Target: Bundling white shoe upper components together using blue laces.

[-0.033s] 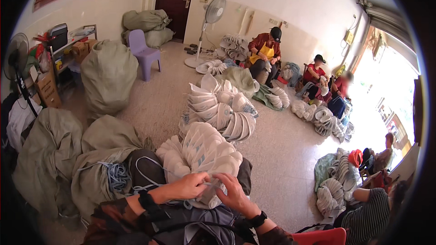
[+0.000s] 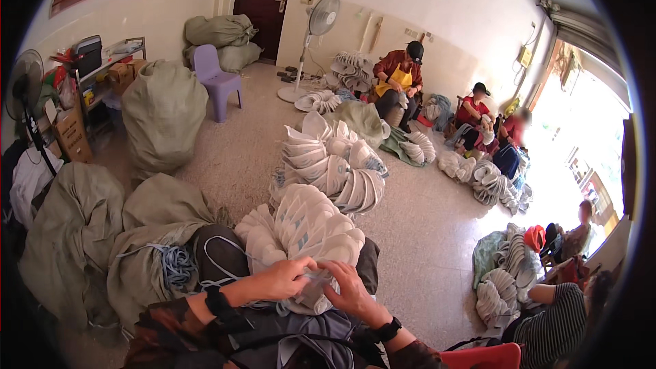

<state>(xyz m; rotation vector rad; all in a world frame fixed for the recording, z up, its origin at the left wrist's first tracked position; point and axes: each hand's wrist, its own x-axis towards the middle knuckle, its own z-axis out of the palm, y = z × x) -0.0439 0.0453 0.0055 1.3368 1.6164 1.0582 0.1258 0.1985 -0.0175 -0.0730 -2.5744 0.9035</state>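
On my lap rests a fanned bundle of white shoe uppers (image 2: 304,222) with pale grey-blue patches. My left hand (image 2: 287,278) is closed at its near edge, thumb and fingers pinched together. Close beside it, my right hand (image 2: 350,292) is also closed, its fingertips almost meeting the left ones. Between them shows a pale, thin lace, partly hidden by the fingers. A light blue lace (image 2: 220,240) loops over my left knee toward my left hand. More laces (image 2: 178,266) lie in a tangled coil on the sack to my left.
Another ring of white uppers (image 2: 335,164) sits on the floor ahead. Large olive sacks (image 2: 164,116) stand to the left near a purple chair (image 2: 217,82) and a standing fan (image 2: 321,20). Several people work among piles of uppers (image 2: 502,294) at the right and back.
Both hands have shifted very slightly, with the fingertips still together at the bundle. Nothing else visibly differs.
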